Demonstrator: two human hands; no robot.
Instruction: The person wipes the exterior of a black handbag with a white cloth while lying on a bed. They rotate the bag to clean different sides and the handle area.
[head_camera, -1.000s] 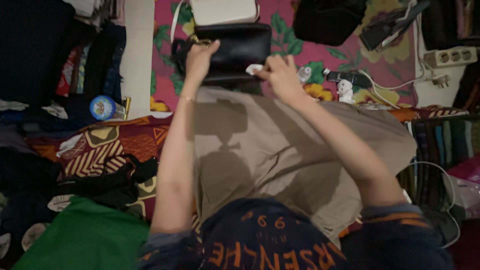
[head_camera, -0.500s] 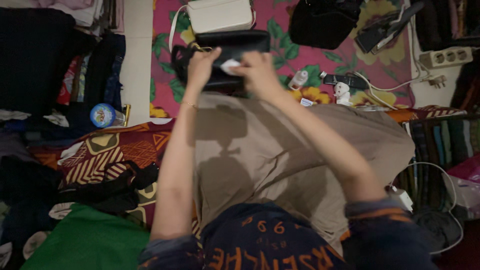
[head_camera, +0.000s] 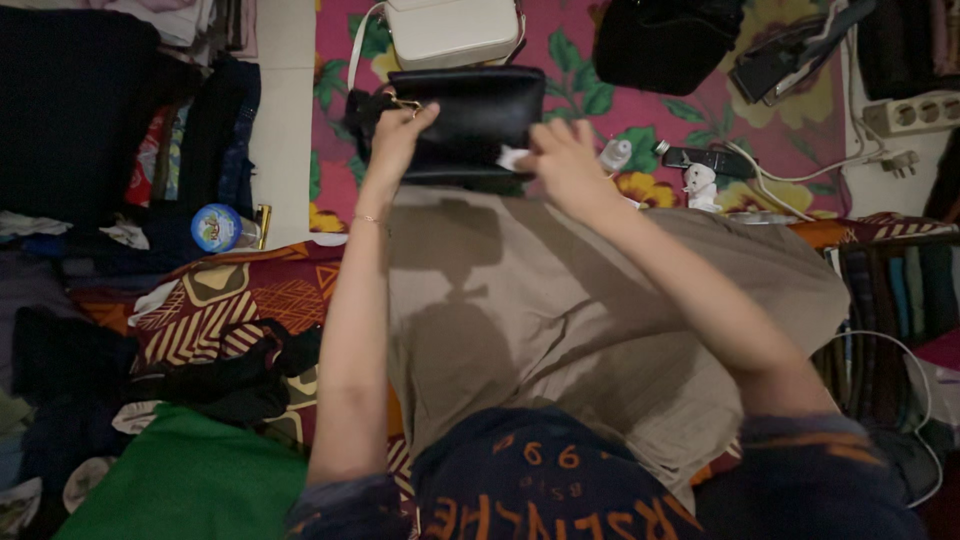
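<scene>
A black leather handbag rests at the far edge of my lap, on beige fabric. My left hand grips its left end, near a small gold clasp. My right hand presses a small white wipe against the bag's lower front, right of centre. Both arms stretch forward over the lap.
A white handbag lies just beyond the black one on a pink floral mat. A black bag, a small white bottle, a white figurine, a power strip, a round blue tin and piled clothes surround me.
My right hand has slid the white wipe rightward and a little down across the black bag's front. My left hand stays on the bag's left end.
</scene>
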